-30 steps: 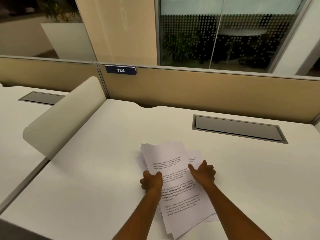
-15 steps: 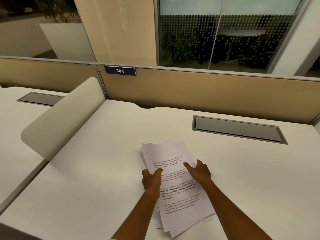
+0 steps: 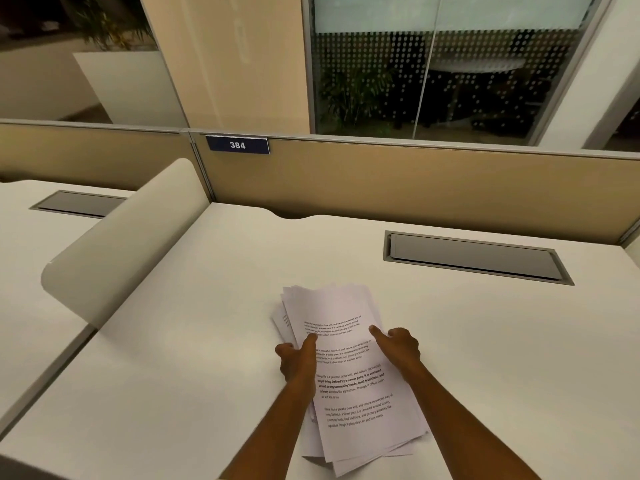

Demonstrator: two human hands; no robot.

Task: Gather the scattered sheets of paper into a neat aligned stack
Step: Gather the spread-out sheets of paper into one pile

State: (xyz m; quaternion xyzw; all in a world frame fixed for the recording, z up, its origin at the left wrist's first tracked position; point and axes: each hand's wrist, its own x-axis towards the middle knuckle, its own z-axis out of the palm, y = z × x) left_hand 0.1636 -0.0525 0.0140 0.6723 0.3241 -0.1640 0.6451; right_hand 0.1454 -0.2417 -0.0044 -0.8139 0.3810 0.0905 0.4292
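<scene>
Fingers of the left hand (image 3: 297,361) curl around the left edge of the stack of paper sheets (image 3: 349,372), thumb lying on the top page and the rest tucked against the side, so this hand grips the sheets. Opposite it, the right hand (image 3: 398,348) presses against the stack's right edge with its thumb stretched flat across the top page and its other fingers bent down along the side; how far they reach beneath the paper cannot be told.

Between both hands the stack lies on the white bench (image 3: 180,375), toward 6 o'clock of the view, its long side running from 12 toward 6 with a slight tilt. Its top page is white with four short blocks of black print, the third partly in bold. The sheets are not yet squared: corners fan out at the far end, a few edges jut out on the left near 9 o'clock of the stack, and several offset corners show at the near end toward 5 o'clock.

At 2 o'clock from the paper, well apart, a grey cable hatch (image 3: 474,256) sits flush in the bench.
</scene>
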